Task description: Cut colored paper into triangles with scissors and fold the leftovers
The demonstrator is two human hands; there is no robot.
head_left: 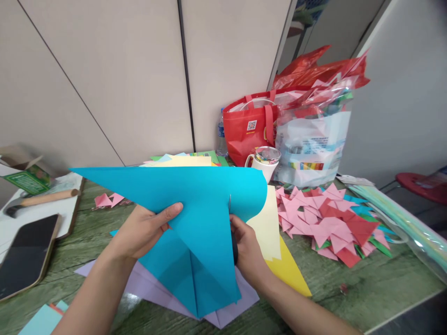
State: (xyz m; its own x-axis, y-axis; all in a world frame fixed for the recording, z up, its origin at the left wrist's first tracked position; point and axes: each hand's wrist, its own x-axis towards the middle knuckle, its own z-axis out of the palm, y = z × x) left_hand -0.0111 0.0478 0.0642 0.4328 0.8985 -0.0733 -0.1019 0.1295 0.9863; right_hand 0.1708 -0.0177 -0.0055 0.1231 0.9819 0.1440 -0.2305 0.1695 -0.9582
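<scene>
A large sheet of blue paper [195,195] is held up over the table, its left end drawn to a point and its right end curling over. My left hand [150,228] pinches its lower left edge, thumb on top. In my right hand [246,246] is a pair of scissors [235,249]; part of the black handle shows, and a bit of blade stands at a slit in the blue paper. Most of the scissors is hidden by paper and fingers. Beneath lie another folded blue sheet [167,265], purple paper [153,284], cream paper [267,223] and yellow paper [289,272].
Folded pink and red paper pieces [328,221] are heaped at the right, beside a clear sleeve of coloured paper [394,214]. A white mug [263,163], a red bag [247,125] and a filled plastic bag [310,139] stand behind. A phone [28,256] and hammer [42,200] lie left.
</scene>
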